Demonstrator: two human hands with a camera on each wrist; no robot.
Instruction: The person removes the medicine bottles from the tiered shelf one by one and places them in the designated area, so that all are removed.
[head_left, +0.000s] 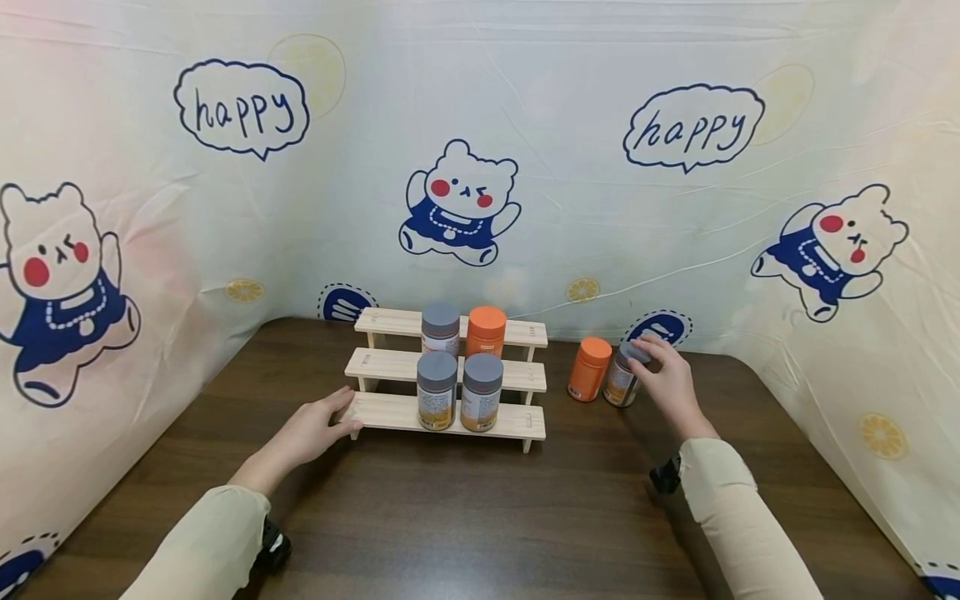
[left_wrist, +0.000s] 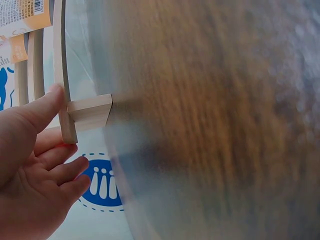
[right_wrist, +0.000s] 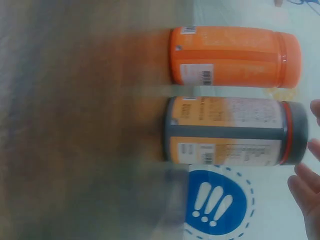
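My left hand [head_left: 311,429] grips the left end of the lowest plank of a three-tier wooden shelf rack [head_left: 390,410]. In the left wrist view the thumb lies on one face of the plank [left_wrist: 61,60], with a finger on the other side. My right hand [head_left: 670,383] is at the grey lid of a grey-and-orange bottle [head_left: 621,385] standing upright on the table. In the right wrist view its fingertips [right_wrist: 300,172] are spread near that lid, with a narrow gap visible. Beside this bottle stands an orange bottle [right_wrist: 235,57].
On the rack's lowest tier stand two grey-lidded bottles [head_left: 437,392]. Behind them are another grey-lidded bottle [head_left: 440,327] and an orange bottle [head_left: 486,329]; their exact tier is partly hidden. The brown wooden table [head_left: 480,517] meets a printed cloth backdrop [head_left: 570,200].
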